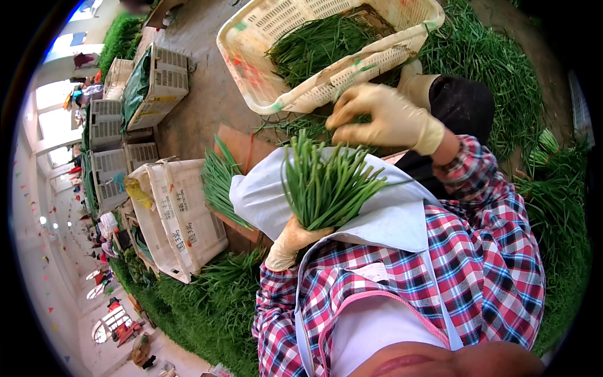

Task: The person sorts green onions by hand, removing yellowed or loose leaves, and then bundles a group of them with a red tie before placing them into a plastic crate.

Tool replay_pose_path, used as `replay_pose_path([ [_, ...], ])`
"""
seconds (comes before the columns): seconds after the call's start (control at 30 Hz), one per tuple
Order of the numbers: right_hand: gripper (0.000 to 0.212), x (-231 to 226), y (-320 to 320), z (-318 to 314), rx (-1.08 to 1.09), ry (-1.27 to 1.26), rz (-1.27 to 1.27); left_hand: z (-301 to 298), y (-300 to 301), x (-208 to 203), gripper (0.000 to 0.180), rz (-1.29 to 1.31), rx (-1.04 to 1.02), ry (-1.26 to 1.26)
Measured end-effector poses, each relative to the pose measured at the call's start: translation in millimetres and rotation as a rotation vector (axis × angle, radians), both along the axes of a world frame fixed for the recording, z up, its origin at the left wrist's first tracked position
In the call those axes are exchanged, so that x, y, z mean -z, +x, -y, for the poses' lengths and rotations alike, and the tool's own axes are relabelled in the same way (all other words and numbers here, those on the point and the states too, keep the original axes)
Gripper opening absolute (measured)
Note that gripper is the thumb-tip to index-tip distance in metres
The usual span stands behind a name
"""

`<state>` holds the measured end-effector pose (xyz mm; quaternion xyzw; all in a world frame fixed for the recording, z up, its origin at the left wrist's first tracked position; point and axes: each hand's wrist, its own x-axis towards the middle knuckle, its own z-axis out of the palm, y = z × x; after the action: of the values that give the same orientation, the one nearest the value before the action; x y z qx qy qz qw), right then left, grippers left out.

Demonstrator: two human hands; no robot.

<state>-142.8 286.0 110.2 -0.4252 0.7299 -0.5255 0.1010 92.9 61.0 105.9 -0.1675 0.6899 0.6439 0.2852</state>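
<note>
My gloved left hand (294, 243) is closed round the lower end of a bunch of green chives (330, 188), holding it upright in front of my pale grey apron (260, 188). The leaves fan out at the top. My gloved right hand (386, 119) is raised above and to the right of the bunch, close to the near side of a cream plastic crate (251, 81). Its fingers are half bent and a little blurred, with a gap between them and nothing visible in it. Loose chives (323, 44) lie inside that crate.
Another bundle of chives (221, 182) lies on a brown board (242, 146) to the left. Beside it a white crate (179, 217) is tipped over. More crates (160, 85) stand at the far left. Heaps of chives (483, 75) cover the floor to the right and lower left.
</note>
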Motion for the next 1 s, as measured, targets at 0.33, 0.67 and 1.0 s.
replay_pose_path([
  [0.33, 0.035, 24, -13, 4, -0.342, -0.533, 1.042, 6, 3, 12, 0.059, -0.012, -0.084, 0.072],
  [0.67, 0.028, 46, 13, -2, -0.143, -0.031, 0.756, 26, 5, 30, 0.046, -0.002, -0.022, 0.153],
  [1.0, 0.026, 62, -5, 10, -0.002, -0.157, 0.66, 14, -7, 18, 0.045, 0.025, -0.113, 0.331],
])
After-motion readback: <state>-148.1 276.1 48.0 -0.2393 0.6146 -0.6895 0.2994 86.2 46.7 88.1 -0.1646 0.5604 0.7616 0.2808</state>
